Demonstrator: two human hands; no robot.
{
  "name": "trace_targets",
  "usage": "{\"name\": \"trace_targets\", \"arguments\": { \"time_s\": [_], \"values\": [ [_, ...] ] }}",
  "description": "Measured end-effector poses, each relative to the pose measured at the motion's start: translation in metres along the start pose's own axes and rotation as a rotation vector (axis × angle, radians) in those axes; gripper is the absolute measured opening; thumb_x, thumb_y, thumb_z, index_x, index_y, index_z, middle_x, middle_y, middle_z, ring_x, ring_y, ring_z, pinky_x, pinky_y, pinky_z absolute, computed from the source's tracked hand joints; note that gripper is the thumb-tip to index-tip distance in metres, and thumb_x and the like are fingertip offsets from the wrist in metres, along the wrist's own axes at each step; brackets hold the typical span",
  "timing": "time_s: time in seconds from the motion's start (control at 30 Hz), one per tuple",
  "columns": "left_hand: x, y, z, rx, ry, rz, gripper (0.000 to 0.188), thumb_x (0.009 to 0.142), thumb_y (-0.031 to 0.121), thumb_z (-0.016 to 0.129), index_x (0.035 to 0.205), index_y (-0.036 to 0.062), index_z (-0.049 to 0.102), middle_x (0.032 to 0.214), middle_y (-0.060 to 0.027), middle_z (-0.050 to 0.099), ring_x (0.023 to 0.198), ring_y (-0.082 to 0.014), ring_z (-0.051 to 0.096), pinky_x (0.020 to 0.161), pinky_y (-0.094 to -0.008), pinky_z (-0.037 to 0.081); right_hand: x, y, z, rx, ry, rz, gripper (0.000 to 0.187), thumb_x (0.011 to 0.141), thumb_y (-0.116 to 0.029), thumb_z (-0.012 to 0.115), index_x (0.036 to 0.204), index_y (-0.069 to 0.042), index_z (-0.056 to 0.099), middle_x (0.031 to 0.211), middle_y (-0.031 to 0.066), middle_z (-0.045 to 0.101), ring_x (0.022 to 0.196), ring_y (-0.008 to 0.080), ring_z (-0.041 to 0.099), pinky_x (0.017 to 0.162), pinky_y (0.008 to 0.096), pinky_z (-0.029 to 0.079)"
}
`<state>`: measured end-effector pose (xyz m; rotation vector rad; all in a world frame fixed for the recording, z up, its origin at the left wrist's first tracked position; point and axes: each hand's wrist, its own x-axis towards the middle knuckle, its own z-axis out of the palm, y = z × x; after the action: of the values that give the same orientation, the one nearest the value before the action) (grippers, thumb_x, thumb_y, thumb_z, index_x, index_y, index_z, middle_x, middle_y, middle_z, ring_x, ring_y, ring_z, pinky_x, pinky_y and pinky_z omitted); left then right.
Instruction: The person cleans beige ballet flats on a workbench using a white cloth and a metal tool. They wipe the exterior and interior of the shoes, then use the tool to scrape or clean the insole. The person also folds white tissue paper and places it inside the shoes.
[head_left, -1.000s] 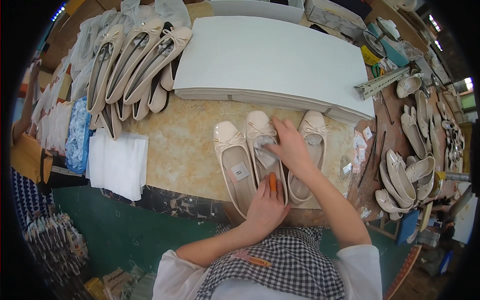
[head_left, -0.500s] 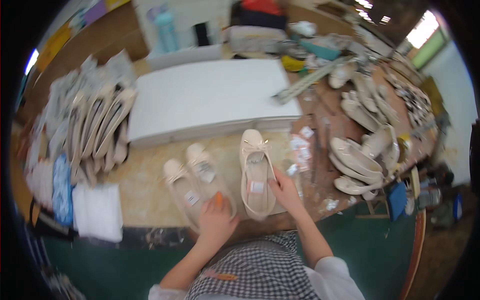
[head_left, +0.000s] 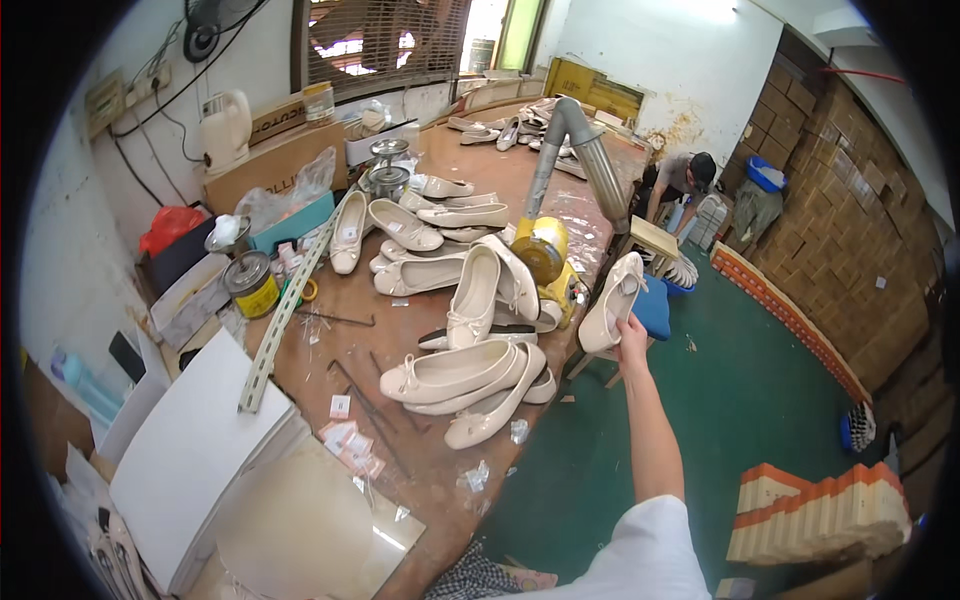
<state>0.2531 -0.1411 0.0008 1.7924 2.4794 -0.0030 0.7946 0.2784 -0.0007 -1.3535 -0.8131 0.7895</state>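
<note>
My right hand (head_left: 632, 342) grips a cream ballet flat (head_left: 604, 298) with a small bow, fingers closed round its lower end. It holds the shoe up at arm's length, past the table's right edge, toe end lower than the other not clearly readable. My left hand is out of view. Left of the held shoe, a heap of matching cream flats (head_left: 450, 375) lies on the brown worktable (head_left: 330, 375), several stacked on their sides. A yellow machine (head_left: 540, 250) with a bent grey pipe stands just behind the heap.
A slotted metal strip (head_left: 280, 320) and a white board (head_left: 195, 465) lie on the left. Beyond the held shoe are a blue stool (head_left: 652, 308) and a stooping person (head_left: 688, 180). Stacked cartons (head_left: 830, 220) line the right wall; cream boxes (head_left: 810, 520) stand on the green floor.
The view has swung right, away from the shoes on the near work surface. My right hand now holds a shoe out to the right; my left hand has left the view.
</note>
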Motion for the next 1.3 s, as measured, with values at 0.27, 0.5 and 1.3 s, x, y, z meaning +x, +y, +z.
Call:
{"name": "trace_targets", "arguments": {
  "time_s": [0.27,0.5,1.3],
  "values": [
    [0.002,0.004,0.000,-0.006,-0.030,-0.089,0.054,0.083,0.039,0.059,0.113,-0.0055,0.059,0.117,-0.0217,0.058,0.100,-0.0375,0.056,0.088,-0.0423,0.044,0.066,0.002,0.007,0.153,0.093,0.063,0.036,0.090,-0.007,0.046,0.126,-0.007,0.051,0.099,0.0058,0.064,0.077,0.0148,0.064,0.057,0.0286,0.052],
    [0.029,-0.003,-0.037,-0.129,-0.050,-0.141,0.047,0.084,0.040,0.060,0.115,0.0051,0.062,0.116,-0.0229,0.059,0.099,-0.0393,0.056,0.092,-0.0445,0.042,0.021,-0.012,0.023,0.192,-0.045,-0.163,0.038,0.090,-0.010,0.048,0.128,0.000,0.049,0.104,0.0061,0.063,0.082,0.0128,0.062,0.066,0.0253,0.050],
    [0.018,0.019,-0.044,-0.508,0.576,0.777,0.020,0.076,0.021,0.061,0.092,0.0095,0.062,0.122,-0.0131,0.057,0.123,-0.0282,0.046,0.106,-0.0447,0.030,-0.437,-0.021,0.269,0.211,-1.228,1.039,0.050,0.093,-0.024,0.050,0.137,-0.005,0.036,0.123,0.0102,0.054,0.106,0.0216,0.057,0.087,0.0332,0.049]
  ]
}}
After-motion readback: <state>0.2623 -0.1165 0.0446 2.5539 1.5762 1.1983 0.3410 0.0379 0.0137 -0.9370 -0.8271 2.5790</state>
